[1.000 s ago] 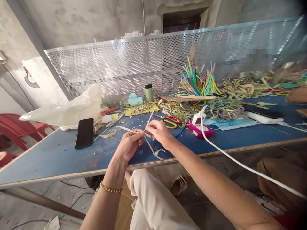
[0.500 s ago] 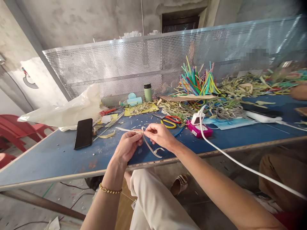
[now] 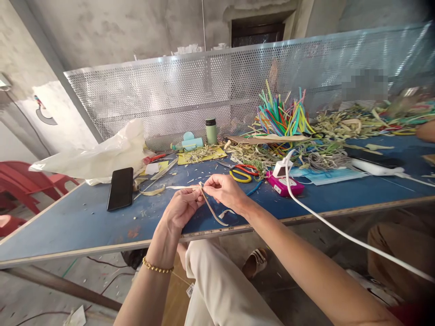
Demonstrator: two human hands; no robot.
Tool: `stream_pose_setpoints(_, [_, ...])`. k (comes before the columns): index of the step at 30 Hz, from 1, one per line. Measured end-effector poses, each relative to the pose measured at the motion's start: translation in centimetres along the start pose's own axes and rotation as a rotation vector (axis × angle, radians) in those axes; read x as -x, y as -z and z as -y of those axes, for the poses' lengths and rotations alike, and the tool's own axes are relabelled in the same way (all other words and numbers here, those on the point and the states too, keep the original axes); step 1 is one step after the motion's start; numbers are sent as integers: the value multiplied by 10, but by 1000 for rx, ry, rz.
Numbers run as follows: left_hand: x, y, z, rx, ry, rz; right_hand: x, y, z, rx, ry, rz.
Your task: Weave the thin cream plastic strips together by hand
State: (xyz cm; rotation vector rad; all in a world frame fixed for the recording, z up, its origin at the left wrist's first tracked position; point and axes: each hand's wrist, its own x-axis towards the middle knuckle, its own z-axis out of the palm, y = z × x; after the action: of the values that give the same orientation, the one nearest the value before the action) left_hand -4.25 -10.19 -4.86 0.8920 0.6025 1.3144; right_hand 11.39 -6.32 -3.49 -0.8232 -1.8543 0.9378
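Note:
Over the near edge of the blue table [image 3: 84,224], both hands meet around a thin, pale dried-leaf strip [image 3: 214,213]. My left hand [image 3: 183,206] is closed, pinching the strip between thumb and fingers; one pale end sticks out to the left and another hangs down to the right. My right hand [image 3: 224,192] is closed too, its fingertips pinching the strip right beside the left fingers. The exact crossing or fold between the fingertips is too small to make out. A curled pale scrap lies just below my right hand.
Scissors with yellow and red handles [image 3: 242,176] lie beyond my hands. A black phone [image 3: 120,189] is at left, a pink box with a white plug [image 3: 284,184] at right. Behind stand a green bottle [image 3: 211,132] and colourful strips [image 3: 282,113]. Another person's hand [image 3: 426,131] shows far right.
My hands stay together on the strip, with only small finger movements. The hanging end now runs straighter and lies apart from the curled scrap. The view has shifted slightly.

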Motion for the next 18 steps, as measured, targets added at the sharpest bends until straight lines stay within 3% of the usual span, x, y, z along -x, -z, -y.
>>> stream_pose_setpoints(18, [1, -3, -2, -19, -3, -17, -3, 3, -1, 27, -8, 51])
